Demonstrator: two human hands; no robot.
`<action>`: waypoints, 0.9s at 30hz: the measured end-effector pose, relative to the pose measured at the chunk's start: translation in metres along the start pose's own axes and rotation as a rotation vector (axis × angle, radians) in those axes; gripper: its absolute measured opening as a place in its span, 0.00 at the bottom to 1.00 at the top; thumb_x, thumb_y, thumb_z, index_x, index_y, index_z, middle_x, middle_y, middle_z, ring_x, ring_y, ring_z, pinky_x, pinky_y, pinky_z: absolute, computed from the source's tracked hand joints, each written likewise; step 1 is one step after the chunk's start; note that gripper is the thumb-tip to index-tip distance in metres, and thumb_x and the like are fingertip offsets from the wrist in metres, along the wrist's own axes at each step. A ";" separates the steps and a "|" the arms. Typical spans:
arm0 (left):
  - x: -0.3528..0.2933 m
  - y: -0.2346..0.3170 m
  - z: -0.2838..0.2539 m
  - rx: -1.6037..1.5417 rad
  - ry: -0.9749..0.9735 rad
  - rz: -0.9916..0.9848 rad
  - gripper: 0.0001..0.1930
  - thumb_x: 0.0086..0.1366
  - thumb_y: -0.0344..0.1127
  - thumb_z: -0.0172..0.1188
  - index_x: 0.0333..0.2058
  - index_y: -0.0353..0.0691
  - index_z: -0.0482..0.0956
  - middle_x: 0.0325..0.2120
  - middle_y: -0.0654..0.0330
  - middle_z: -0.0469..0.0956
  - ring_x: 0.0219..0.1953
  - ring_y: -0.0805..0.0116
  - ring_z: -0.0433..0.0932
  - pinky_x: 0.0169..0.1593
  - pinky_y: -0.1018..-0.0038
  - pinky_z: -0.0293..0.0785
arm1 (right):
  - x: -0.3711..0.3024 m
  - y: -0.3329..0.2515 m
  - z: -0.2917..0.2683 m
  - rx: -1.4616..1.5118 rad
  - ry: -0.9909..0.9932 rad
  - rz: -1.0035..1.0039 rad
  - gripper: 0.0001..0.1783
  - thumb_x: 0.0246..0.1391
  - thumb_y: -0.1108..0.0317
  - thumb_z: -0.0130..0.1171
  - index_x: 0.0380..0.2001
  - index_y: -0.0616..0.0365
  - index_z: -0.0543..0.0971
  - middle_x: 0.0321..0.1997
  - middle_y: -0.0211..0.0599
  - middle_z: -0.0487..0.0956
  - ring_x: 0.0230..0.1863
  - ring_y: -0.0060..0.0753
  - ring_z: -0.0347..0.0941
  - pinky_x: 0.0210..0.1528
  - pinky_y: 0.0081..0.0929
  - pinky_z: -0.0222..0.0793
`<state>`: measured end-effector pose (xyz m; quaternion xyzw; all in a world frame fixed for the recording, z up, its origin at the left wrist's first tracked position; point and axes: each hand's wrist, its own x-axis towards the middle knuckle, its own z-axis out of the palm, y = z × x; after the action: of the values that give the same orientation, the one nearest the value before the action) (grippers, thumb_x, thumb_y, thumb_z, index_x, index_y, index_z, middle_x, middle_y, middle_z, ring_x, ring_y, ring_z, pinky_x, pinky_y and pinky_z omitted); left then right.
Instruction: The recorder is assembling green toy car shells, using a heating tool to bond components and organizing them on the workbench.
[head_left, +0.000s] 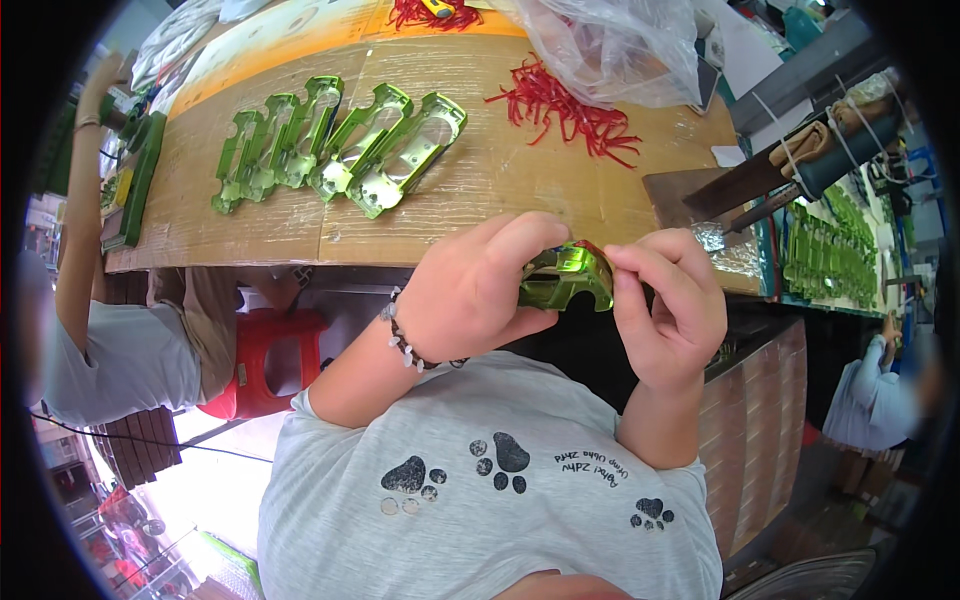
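In front of my chest I hold a glossy green plastic shell (567, 283), with cutouts along its lower edge. My left hand (470, 290) is closed round its left end, which the fingers partly hide. A thin red strip (590, 246) lies along the shell's upper right edge. The thumb and forefinger of my right hand (672, 305) pinch at that edge, where the strip meets the fingertips. Several similar green shells (395, 150) lie in a slanted row on the table, beyond my left hand.
Loose red strips (565, 110) are heaped on the cardboard-covered table (500, 190), beside a clear plastic bag (615, 45). Tools (820, 160) hang tied to a rail at right, near racked green parts (830, 255). Another person's arm (85, 190) is at left, by a red stool (265, 365).
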<state>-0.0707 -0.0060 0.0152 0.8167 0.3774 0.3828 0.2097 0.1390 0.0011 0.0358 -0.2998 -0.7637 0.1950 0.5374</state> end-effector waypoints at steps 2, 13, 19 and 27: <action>0.000 0.000 0.002 -0.013 0.061 0.069 0.40 0.38 0.28 0.76 0.52 0.40 0.66 0.42 0.53 0.76 0.39 0.50 0.79 0.39 0.63 0.76 | 0.001 -0.003 -0.001 -0.044 -0.009 -0.004 0.15 0.44 0.87 0.60 0.37 0.65 0.82 0.29 0.37 0.75 0.27 0.30 0.71 0.30 0.22 0.68; 0.010 0.004 -0.005 -0.027 -0.013 0.103 0.39 0.39 0.30 0.74 0.52 0.42 0.66 0.41 0.53 0.76 0.40 0.51 0.78 0.39 0.63 0.76 | 0.002 -0.006 -0.010 -0.122 -0.048 -0.079 0.16 0.43 0.88 0.60 0.37 0.65 0.82 0.30 0.37 0.74 0.27 0.33 0.71 0.29 0.23 0.66; 0.008 0.010 -0.007 -0.105 -0.204 0.038 0.37 0.41 0.32 0.73 0.53 0.41 0.66 0.40 0.52 0.77 0.40 0.49 0.79 0.41 0.63 0.76 | -0.019 -0.016 -0.015 0.150 -0.112 0.161 0.14 0.48 0.89 0.56 0.39 0.67 0.79 0.34 0.39 0.73 0.31 0.29 0.70 0.33 0.21 0.66; -0.041 -0.008 0.029 -0.432 -0.623 -0.204 0.38 0.47 0.34 0.68 0.57 0.41 0.60 0.40 0.51 0.79 0.40 0.47 0.80 0.43 0.62 0.77 | -0.108 0.007 -0.004 0.811 -0.185 1.007 0.15 0.52 0.87 0.56 0.42 0.61 0.72 0.38 0.30 0.72 0.39 0.17 0.70 0.43 0.15 0.67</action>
<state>-0.0690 -0.0340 -0.0267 0.7892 0.2853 0.1643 0.5185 0.1707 -0.0659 -0.0439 -0.3764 -0.4388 0.7205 0.3830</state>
